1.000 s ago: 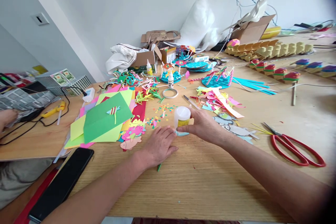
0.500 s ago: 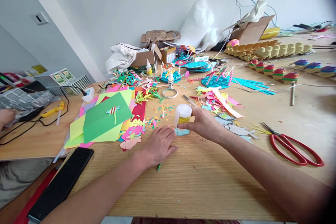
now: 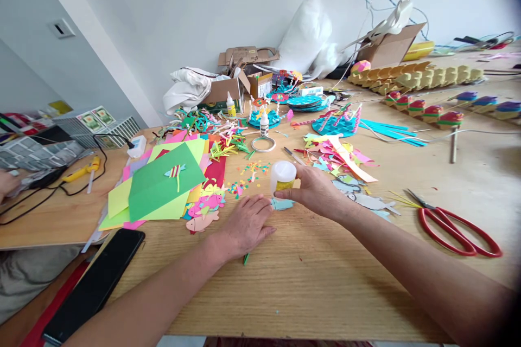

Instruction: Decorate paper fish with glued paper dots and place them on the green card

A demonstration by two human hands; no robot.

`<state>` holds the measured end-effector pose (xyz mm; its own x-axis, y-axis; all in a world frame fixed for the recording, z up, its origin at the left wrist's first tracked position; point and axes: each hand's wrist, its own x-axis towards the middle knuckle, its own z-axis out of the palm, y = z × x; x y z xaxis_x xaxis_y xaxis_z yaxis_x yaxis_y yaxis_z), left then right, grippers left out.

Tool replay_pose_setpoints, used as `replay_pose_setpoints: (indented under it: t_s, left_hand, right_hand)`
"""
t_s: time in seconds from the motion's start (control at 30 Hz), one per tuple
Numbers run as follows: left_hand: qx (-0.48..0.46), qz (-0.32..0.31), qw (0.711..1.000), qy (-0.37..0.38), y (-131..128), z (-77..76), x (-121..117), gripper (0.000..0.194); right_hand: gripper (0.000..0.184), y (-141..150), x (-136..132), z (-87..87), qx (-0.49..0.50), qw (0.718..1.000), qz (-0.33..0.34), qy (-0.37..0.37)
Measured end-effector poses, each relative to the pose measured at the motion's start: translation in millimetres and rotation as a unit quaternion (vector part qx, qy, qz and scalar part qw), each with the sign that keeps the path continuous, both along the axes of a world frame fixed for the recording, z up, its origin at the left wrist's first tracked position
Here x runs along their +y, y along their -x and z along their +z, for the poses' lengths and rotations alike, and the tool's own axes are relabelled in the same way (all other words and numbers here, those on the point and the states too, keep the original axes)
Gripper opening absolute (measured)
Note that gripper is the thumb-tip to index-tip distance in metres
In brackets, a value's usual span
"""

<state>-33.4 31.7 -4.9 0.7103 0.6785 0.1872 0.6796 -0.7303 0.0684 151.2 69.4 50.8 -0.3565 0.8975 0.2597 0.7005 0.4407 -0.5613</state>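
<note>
The right hand point(image 3: 316, 191) is grasping an upturned glue bottle point(image 3: 284, 178) over a light-blue paper fish point(image 3: 284, 204), while the left hand point(image 3: 247, 222) is lying palm-down at its left end — any grip underneath is staying hidden. Gluing is seemingly under way, a striped paper fish point(image 3: 175, 172) is looking finished, and bare table point(image 3: 325, 282) is stretching to the near edge — red-handled scissors point(image 3: 459, 232) bounding the right.

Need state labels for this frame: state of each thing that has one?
left hand: palm down, fingertips at light blue paper
right hand: gripping yellow-labelled bottle
yellow-labelled bottle: held, broad end up
light blue paper: partly covered
scissors: lying down, unheld
phone: lying flat, dark
small white bottle: upright
glue gun: lying down, unheld
</note>
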Motion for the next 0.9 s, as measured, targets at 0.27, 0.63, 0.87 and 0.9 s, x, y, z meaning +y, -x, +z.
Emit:
replay_pose_setpoints:
  t_s: [0.27, 0.63, 0.87, 0.9]
  left_hand:
    - [-0.002, 0.000, 1.000, 0.007, -0.5, 1.9, -0.3, 0.036]
    - [-0.009, 0.000, 1.000, 0.007, 0.3, 0.9, 0.1, 0.034]
    - [-0.001, 0.005, 1.000, 0.005, 0.3, 0.6, -0.6, 0.036]
    - [-0.002, 0.006, 1.000, 0.003, 0.4, 0.4, -0.6, 0.036]
  right_hand:
    - [0.031, 2.5, 1.7, 0.1, -0.024, 1.000, -0.009, -0.006]
    - [0.033, -0.3, 2.3, -4.2, -0.016, 1.000, 0.016, -0.021]
    - [0.032, 0.6, 4.6, -4.7, -0.004, 1.000, 0.005, -0.021]
    - [0.032, 1.2, 4.8, -4.9, -0.002, 1.000, 0.003, -0.017]
